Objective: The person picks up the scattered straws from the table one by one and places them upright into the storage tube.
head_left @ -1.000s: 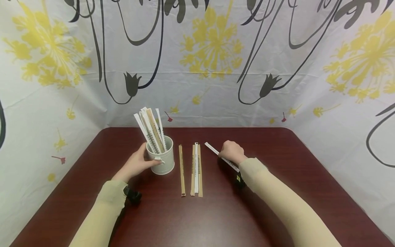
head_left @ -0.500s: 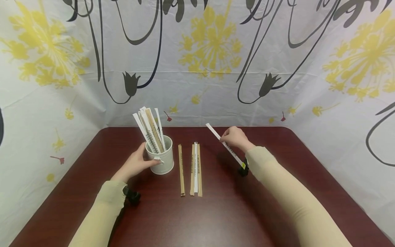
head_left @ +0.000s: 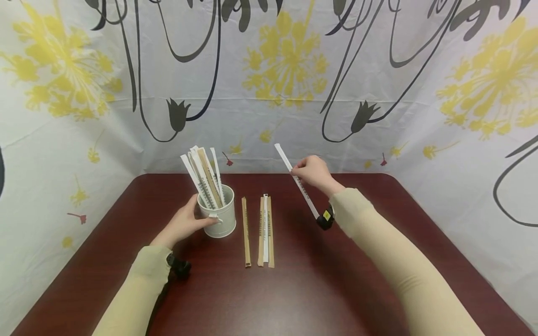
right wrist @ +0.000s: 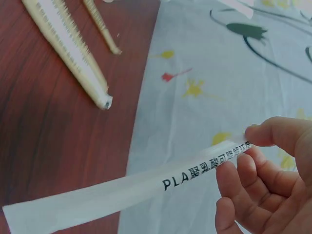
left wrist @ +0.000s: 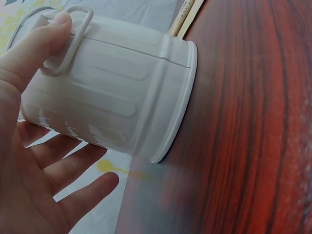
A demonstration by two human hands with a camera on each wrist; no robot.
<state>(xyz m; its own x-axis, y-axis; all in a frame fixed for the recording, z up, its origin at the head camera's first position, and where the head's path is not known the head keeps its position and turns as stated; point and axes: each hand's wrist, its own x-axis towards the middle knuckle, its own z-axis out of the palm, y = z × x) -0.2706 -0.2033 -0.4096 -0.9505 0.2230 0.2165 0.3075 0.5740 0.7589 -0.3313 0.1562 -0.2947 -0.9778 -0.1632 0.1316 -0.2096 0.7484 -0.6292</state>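
In the head view my left hand holds a small white metal bucket, its thumb on the little side handle and its fingers round the far side. Several paper-wrapped straws, white and brown, lean in the bucket. My right hand pinches a white wrapped straw between thumb and fingers, raised above the table and slanted. Black lettering that begins with PLA runs along its wrapper in the right wrist view.
Between the hands a brown wrapped straw lies by itself. Right of it, a white straw lies between two brown ones, side by side. The dark red table ends at a patterned cloth behind.
My right hand has lifted the white straw up and away from the table, drifting slightly left in the last half second. The left hand and bucket stay put.
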